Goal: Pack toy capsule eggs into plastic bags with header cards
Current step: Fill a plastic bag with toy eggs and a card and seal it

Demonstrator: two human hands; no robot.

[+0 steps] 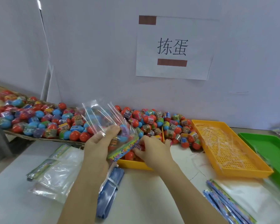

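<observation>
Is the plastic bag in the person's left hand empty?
No, several coloured capsule eggs show through the clear bag that the left hand grips.

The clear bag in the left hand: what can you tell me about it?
The bag is thin, clear, crinkled plastic with a bright printed header card along its lower end. It tilts, loose end up and away. A few eggs, blue and purple, sit inside near the card. The left hand grips it above a yellow tray. The right hand is beside the card; contact is unclear.
</observation>
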